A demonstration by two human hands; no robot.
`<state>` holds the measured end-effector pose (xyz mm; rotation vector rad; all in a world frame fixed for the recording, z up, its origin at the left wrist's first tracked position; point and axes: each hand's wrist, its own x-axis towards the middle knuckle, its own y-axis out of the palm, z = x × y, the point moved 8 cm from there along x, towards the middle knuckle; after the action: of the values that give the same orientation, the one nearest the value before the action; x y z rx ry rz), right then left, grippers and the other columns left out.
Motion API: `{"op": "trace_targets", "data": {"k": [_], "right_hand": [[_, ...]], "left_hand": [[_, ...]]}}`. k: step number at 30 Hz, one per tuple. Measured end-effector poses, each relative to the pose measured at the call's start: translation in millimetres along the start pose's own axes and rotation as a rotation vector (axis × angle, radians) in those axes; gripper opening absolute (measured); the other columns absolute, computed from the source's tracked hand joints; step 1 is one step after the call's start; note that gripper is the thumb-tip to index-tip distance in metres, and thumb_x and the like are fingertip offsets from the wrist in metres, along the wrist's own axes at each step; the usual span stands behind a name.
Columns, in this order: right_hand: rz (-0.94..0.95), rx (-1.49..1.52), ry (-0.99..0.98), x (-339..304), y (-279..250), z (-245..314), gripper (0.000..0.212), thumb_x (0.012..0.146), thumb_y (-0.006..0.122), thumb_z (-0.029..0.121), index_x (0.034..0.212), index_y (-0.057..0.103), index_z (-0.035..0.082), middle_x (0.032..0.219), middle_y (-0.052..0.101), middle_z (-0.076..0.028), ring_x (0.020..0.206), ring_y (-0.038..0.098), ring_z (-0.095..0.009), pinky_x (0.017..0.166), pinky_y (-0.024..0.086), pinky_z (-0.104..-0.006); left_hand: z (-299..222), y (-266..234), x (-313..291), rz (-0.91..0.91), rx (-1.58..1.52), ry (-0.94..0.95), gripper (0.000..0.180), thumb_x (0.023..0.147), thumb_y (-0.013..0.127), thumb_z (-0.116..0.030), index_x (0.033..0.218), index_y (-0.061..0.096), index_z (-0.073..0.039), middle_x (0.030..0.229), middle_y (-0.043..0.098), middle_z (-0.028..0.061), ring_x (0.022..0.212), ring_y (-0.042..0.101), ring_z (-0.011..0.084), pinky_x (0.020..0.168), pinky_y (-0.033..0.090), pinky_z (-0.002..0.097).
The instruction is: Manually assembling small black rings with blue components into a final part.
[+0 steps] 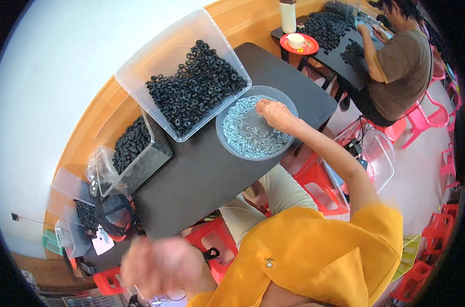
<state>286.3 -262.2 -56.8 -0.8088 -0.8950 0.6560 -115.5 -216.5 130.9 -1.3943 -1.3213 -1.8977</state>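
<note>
silvery pieces (242, 135) — right hand (276, 113) curled over

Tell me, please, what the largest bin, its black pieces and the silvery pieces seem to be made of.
Bin: probably plastic, smooth; its walls are cloudily translucent.
Black pieces: plastic or rubber, unclear; dark, faint sheen.
Silvery pieces: likely metal, shiny; they glint brightly.

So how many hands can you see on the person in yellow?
2: the right hand at the round clear tub of silvery pieces, and the left hand, blurred, at the picture's lower left.
</note>
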Motion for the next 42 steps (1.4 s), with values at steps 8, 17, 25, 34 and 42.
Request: {"op": "trace_targets", "data": {"k": [8, 17, 25, 34, 42], "right_hand": [[-0.035, 0.420, 0.186, -7, -5, -26, 0.009, 0.078, 0.051, 0.001, 0.082, 0.058, -0.002, 0.076, 0.060, -0.016, 0.068, 0.060, -0.027, 0.060, 0.047, -0.0358], [-0.034, 0.666, 0.307, -9, -25, -29, 0.004, 0.074, 0.060, 0.001, 0.077, 0.061, -0.002, 0.061, 0.060, -0.005, 0.056, 0.057, -0.009, 0.053, 0.046, -0.0238], [0.010, 1.249, 0.346, -4, -36, -20, 0.004, 0.071, 0.063, 0.002, 0.074, 0.062, 0.001, 0.068, 0.061, -0.005, 0.063, 0.059, -0.010, 0.057, 0.047, -0.0257], [-0.057, 0.921, 0.370, -11, -2, -48, 0.008, 0.072, 0.063, 0.001, 0.080, 0.062, 0.000, 0.069, 0.062, -0.005, 0.060, 0.058, -0.011, 0.056, 0.048, -0.0247], [-0.001, 1.172, 0.415, -17, 1, -39, 0.010, 0.081, 0.058, 0.009, 0.087, 0.060, 0.001, 0.074, 0.057, 0.000, 0.065, 0.054, -0.007, 0.058, 0.050, -0.0228]], "left_hand": [[197, 63, -172, 0.741, 0.308, -0.955, 0.008, 0.078, 0.058, 0.001, 0.086, 0.059, 0.001, 0.075, 0.058, 0.0069, 0.064, 0.055, 0.0119, 0.059, 0.045, 0.0233], [255, 85, -226, 1.038, 0.532, -0.779, 0.019, 0.071, 0.060, 0.000, 0.090, 0.061, 0.000, 0.078, 0.055, 0.0116, 0.071, 0.056, 0.0257, 0.066, 0.045, 0.0341], [266, 124, -238, 1.198, 0.701, -0.440, 0.031, 0.067, 0.069, -0.013, 0.096, 0.063, -0.004, 0.090, 0.051, 0.0102, 0.087, 0.050, 0.0276, 0.072, 0.042, 0.0389], [260, 116, -244, 1.287, 0.641, -0.445, 0.022, 0.067, 0.069, -0.011, 0.088, 0.065, -0.005, 0.087, 0.053, 0.0074, 0.084, 0.051, 0.0252, 0.070, 0.040, 0.0373], [257, 105, -243, 1.202, 0.559, -0.423, 0.020, 0.069, 0.064, -0.001, 0.088, 0.065, -0.004, 0.088, 0.054, 0.0085, 0.083, 0.052, 0.0257, 0.070, 0.040, 0.0357]]}}
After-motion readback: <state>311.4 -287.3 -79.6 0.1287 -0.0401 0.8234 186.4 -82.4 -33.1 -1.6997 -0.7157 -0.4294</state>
